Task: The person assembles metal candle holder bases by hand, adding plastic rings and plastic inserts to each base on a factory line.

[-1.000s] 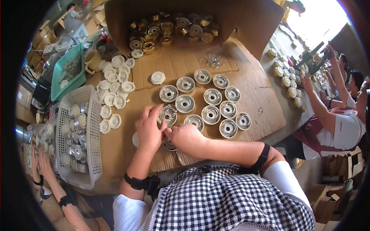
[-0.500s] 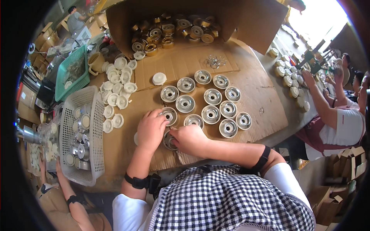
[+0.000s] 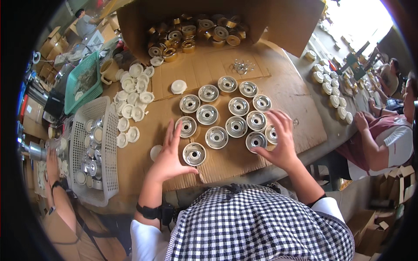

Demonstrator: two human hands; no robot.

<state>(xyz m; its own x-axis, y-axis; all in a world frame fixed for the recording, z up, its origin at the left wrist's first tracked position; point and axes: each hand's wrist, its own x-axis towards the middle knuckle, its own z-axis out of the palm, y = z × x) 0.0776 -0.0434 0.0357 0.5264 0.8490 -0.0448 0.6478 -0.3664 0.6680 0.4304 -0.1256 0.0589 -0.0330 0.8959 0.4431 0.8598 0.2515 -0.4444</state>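
Observation:
Several round silver metal cups with a hole in the middle stand in a cluster on the cardboard sheet [image 3: 300,126]. My left hand [image 3: 166,158] is open at the cluster's left side, thumb and fingers spread beside the nearest cup [image 3: 194,155]; its fingertips reach the cup [image 3: 186,126] behind that one. On the right side my right hand [image 3: 282,145] is also open, its fingers curved around the outer cups, thumb by the front right cup [image 3: 256,141]. Whether either hand touches a cup, I cannot tell. A white plastic disc [image 3: 155,152] is partly hidden by my left hand.
White plastic caps [image 3: 135,98] lie heaped at left, beside a grey basket [image 3: 112,161] of metal parts and a green basket [image 3: 69,102]. Behind are wire rings [image 3: 242,67] and a cardboard box [image 3: 289,28] with gold-coloured cups. Co-workers sit at both sides.
My hands have come apart from the front left cups. The right one has swung to the cluster's right side and opened; the left has opened and shifted slightly. The nearest cup now shows fully.

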